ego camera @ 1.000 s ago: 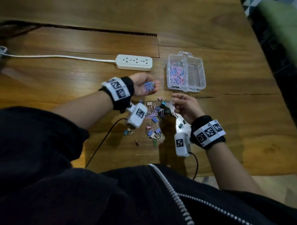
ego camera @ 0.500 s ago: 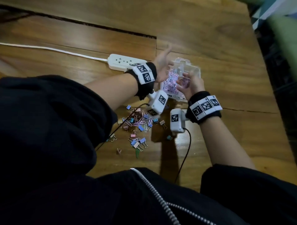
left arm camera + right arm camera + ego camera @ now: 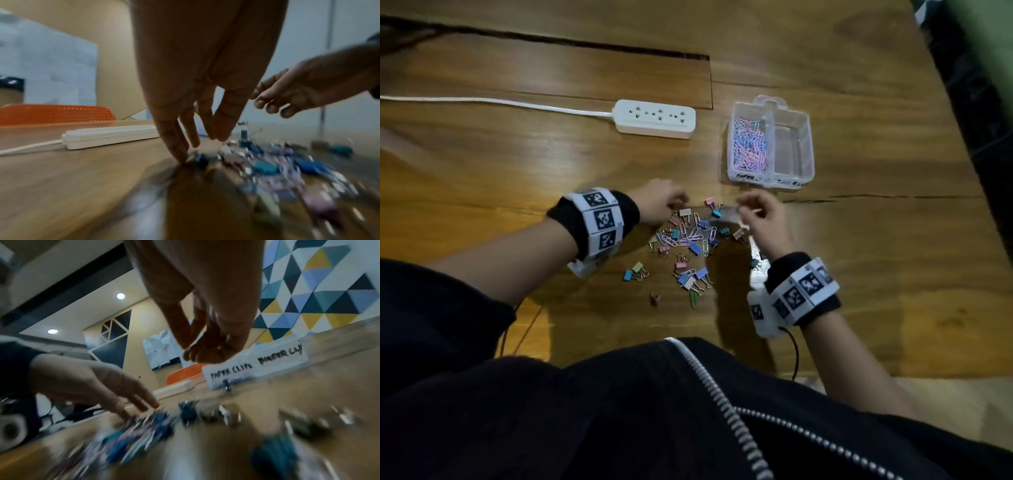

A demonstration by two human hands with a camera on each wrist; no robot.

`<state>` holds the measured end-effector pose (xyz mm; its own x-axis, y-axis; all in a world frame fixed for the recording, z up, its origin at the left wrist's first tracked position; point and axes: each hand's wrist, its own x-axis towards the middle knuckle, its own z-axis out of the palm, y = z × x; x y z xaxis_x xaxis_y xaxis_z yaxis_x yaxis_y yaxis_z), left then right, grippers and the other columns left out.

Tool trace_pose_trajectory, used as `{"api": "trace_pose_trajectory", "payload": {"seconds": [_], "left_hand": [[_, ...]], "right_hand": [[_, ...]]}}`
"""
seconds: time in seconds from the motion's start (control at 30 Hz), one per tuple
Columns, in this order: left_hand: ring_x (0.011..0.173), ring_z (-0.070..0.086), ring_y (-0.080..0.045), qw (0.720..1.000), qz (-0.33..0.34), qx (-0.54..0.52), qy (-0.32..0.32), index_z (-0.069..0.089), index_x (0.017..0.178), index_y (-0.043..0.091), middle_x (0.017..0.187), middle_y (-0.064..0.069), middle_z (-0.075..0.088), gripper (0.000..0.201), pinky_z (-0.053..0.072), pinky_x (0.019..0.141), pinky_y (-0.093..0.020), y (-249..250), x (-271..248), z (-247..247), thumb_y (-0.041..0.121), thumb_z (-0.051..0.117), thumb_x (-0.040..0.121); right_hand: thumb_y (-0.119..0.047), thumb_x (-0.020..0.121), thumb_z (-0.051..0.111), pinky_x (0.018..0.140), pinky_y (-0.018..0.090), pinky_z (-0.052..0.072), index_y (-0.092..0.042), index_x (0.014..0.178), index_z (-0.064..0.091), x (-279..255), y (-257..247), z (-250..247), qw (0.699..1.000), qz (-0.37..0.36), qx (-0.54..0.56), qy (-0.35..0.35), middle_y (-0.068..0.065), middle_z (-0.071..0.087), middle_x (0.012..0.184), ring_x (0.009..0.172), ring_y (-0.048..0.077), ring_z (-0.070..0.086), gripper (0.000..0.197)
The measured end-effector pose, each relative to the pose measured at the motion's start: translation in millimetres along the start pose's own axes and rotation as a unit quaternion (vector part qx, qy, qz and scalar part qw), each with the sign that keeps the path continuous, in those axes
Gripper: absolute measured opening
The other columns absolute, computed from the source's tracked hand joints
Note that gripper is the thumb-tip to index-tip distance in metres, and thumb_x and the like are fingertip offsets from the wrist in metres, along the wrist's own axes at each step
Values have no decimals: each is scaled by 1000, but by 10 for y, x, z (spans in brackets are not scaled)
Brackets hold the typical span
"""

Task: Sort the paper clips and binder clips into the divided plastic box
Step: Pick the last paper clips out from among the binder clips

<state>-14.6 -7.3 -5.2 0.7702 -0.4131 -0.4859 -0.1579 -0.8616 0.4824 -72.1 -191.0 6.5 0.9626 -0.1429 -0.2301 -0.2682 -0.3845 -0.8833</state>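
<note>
A loose pile of pastel paper clips and small binder clips (image 3: 688, 240) lies on the wooden table in front of me. The clear divided box (image 3: 770, 180) stands beyond it to the right. Its left compartment holds pink and blue paper clips (image 3: 750, 144); the right compartment (image 3: 792, 147) looks empty. My left hand (image 3: 664, 202) reaches down at the pile's far left edge, fingers (image 3: 180, 155) straight, one tip touching the table. My right hand (image 3: 756, 212) hovers over the pile's right side, its fingers (image 3: 205, 353) loosely bunched, with nothing seen in them.
A white power strip (image 3: 655, 118) with its cord lies behind the left hand. The table's right edge (image 3: 945, 137) runs diagonally close to the box. A few stray binder clips (image 3: 635, 272) lie nearer my body. An orange chair back (image 3: 55, 113) stands beyond the table.
Both hands were over the box's paper clip compartment half a second ago. They have come back down to the pile, and the left hand no longer carries paper clips.
</note>
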Motion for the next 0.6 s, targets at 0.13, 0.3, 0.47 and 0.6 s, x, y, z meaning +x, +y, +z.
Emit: {"api": "trace_pose_trajectory", "payload": {"seconds": [0.13, 0.3, 0.47, 0.6], "left_hand": [[127, 36, -23, 994, 55, 90, 12, 44, 133, 15, 140, -7, 43, 46, 31, 108, -38, -62, -95, 117, 26, 53, 89], [117, 38, -23, 969, 101, 217, 65, 53, 117, 19, 127, -5, 46, 43, 35, 95, -36, 67, -219, 230, 46, 56, 83], [120, 39, -25, 957, 74, 272, 74, 51, 120, 17, 128, -6, 46, 44, 35, 96, -39, 128, -268, 348, 44, 52, 86], [118, 39, -24, 949, 93, 285, 98, 54, 118, 18, 126, -6, 46, 35, 37, 96, -37, 145, -284, 344, 38, 50, 89]], "right_hand": [[-7, 84, 60, 78, 4, 38, -8, 105, 60, -258, 88, 264, 984, 7, -160, -80, 4, 50, 110, 92, 7, 51, 21], [-13, 89, 54, 89, 22, 38, -5, 112, 58, -219, 81, 361, 970, 25, -239, -27, 10, 50, 120, 110, 21, 51, 24], [-25, 85, 62, 86, 31, 44, -8, 106, 60, -132, 75, 435, 949, 41, -312, -5, 8, 56, 111, 101, 22, 54, 27], [-20, 87, 59, 84, 34, 46, -9, 102, 61, -131, 64, 463, 941, 42, -337, -14, 9, 59, 109, 99, 24, 56, 19]]}}
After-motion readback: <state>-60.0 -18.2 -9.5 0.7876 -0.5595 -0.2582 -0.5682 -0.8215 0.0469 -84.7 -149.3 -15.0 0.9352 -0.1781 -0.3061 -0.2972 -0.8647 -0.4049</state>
